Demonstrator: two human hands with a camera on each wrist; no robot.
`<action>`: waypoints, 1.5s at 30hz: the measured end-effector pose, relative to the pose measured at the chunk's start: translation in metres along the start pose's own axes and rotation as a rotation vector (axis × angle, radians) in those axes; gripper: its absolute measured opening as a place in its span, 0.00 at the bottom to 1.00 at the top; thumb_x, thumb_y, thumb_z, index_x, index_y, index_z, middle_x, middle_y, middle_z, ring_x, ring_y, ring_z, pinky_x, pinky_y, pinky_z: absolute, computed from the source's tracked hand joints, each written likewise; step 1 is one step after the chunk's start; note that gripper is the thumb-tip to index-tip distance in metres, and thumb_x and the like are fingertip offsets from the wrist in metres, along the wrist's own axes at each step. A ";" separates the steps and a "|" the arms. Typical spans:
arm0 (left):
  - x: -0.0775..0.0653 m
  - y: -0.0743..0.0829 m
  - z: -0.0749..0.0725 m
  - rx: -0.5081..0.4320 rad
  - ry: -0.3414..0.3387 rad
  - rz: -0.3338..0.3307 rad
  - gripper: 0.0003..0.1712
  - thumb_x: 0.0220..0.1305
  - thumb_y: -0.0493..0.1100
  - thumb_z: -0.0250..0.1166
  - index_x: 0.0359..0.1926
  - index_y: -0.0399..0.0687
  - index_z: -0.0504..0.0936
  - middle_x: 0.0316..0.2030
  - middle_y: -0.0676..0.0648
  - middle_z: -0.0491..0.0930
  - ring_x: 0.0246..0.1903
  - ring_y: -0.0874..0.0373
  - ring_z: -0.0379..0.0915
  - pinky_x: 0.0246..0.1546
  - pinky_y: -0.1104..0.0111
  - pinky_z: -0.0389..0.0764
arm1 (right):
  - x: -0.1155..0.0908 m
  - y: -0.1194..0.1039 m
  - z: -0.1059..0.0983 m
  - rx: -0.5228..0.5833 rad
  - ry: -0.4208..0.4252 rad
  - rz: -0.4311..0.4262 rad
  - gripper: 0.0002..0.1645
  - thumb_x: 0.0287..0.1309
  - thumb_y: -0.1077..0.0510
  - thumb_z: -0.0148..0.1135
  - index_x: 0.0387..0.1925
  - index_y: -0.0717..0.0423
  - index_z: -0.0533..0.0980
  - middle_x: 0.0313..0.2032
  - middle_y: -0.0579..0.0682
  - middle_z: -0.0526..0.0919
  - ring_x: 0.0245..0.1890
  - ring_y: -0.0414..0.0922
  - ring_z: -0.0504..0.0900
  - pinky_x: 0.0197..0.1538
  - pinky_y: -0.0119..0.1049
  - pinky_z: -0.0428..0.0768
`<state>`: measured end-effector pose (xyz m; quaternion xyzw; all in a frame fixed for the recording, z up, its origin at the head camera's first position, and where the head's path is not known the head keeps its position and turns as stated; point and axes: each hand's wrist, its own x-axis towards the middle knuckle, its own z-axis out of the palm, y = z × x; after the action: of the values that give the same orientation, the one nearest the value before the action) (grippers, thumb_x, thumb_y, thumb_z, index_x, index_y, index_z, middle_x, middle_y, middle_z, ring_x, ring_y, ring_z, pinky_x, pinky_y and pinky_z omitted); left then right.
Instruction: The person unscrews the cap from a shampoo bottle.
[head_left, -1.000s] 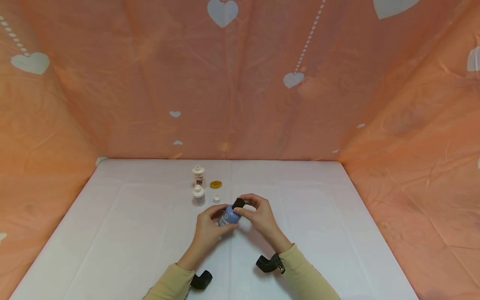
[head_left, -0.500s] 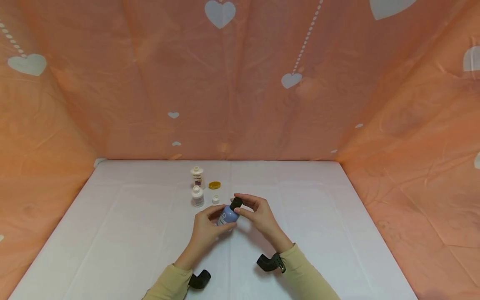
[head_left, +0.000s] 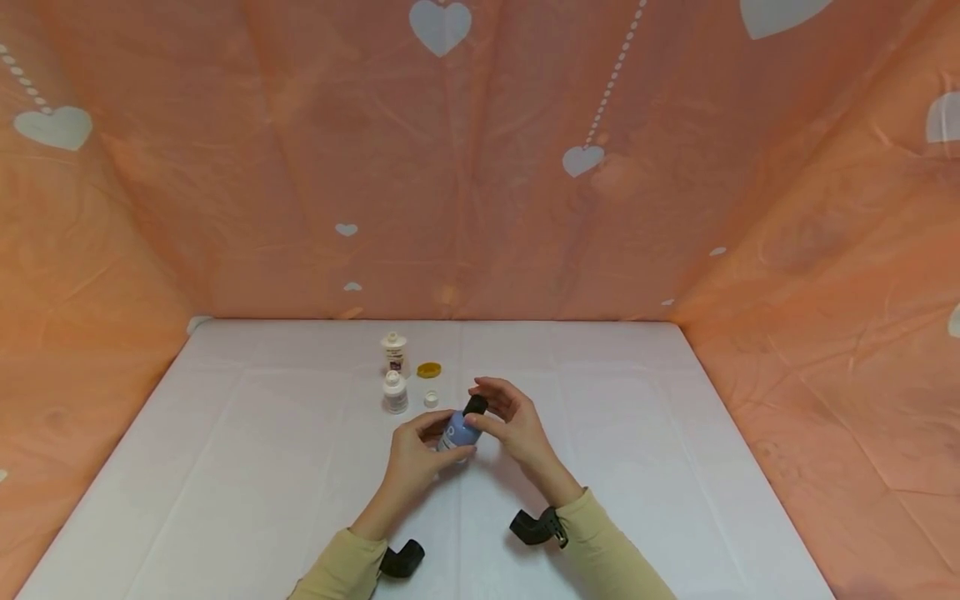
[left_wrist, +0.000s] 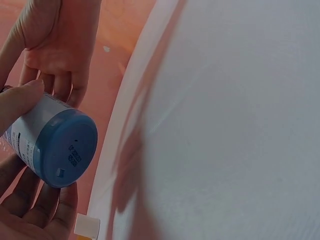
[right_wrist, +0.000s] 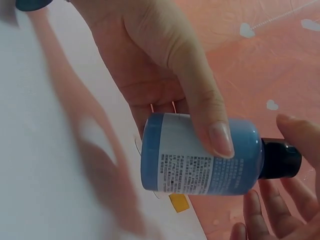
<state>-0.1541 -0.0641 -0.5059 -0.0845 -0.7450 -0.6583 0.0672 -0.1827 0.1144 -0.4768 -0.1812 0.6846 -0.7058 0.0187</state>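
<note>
My left hand (head_left: 414, 457) grips a blue bottle (head_left: 459, 432) with a white label. The bottle is held tilted above the table, its black cap (head_left: 474, 406) up and to the right. In the left wrist view the bottle's round blue base (left_wrist: 70, 150) faces the camera, with the left thumb and fingers on either side. My right hand (head_left: 519, 423) is at the cap, its thumb close to the cap's lower edge. Its fingers are lifted off the cap. In the right wrist view the cap (right_wrist: 281, 158) sits on the bottle, between the spread right thumb and fingers.
Two white bottles without caps, a taller one (head_left: 395, 353) and a shorter one (head_left: 395, 393), stand on the white table (head_left: 600, 400) behind the hands. A yellow lid (head_left: 429, 370) and a small white cap (head_left: 431, 399) lie beside them. An orange heart-patterned curtain (head_left: 465, 208) surrounds the table.
The right hand's fingers have loosened from the black cap and lifted up. The bottle stays in the left hand, nearly in the same place.
</note>
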 end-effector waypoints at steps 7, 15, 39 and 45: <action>0.001 -0.001 0.002 0.018 0.000 0.013 0.30 0.37 0.34 0.81 0.47 0.41 0.83 0.42 0.46 0.83 0.38 0.55 0.80 0.38 0.68 0.82 | -0.001 -0.003 0.003 0.021 0.101 0.085 0.28 0.50 0.72 0.69 0.53 0.72 0.70 0.49 0.64 0.77 0.49 0.51 0.76 0.59 0.50 0.69; 0.002 0.002 0.005 0.007 0.020 0.015 0.30 0.37 0.36 0.81 0.47 0.43 0.84 0.41 0.47 0.83 0.39 0.55 0.80 0.40 0.67 0.81 | -0.006 -0.028 0.011 0.004 0.158 0.110 0.24 0.48 0.71 0.70 0.46 0.72 0.71 0.42 0.61 0.78 0.45 0.52 0.75 0.56 0.53 0.69; 0.001 0.001 0.005 0.009 0.031 0.020 0.30 0.36 0.35 0.82 0.46 0.44 0.84 0.41 0.48 0.83 0.39 0.56 0.80 0.40 0.64 0.82 | -0.008 -0.030 0.014 -0.022 0.161 0.136 0.21 0.48 0.70 0.71 0.44 0.69 0.74 0.40 0.58 0.80 0.43 0.50 0.76 0.54 0.47 0.71; 0.000 0.001 0.004 0.005 0.031 0.002 0.30 0.36 0.34 0.81 0.47 0.43 0.84 0.42 0.48 0.83 0.39 0.56 0.80 0.40 0.66 0.81 | -0.009 -0.030 0.013 -0.042 0.134 0.133 0.21 0.49 0.71 0.69 0.47 0.69 0.76 0.43 0.58 0.81 0.46 0.51 0.77 0.57 0.52 0.70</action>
<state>-0.1540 -0.0599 -0.5050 -0.0749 -0.7454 -0.6576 0.0796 -0.1643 0.1063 -0.4495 -0.0880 0.7094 -0.6991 0.0160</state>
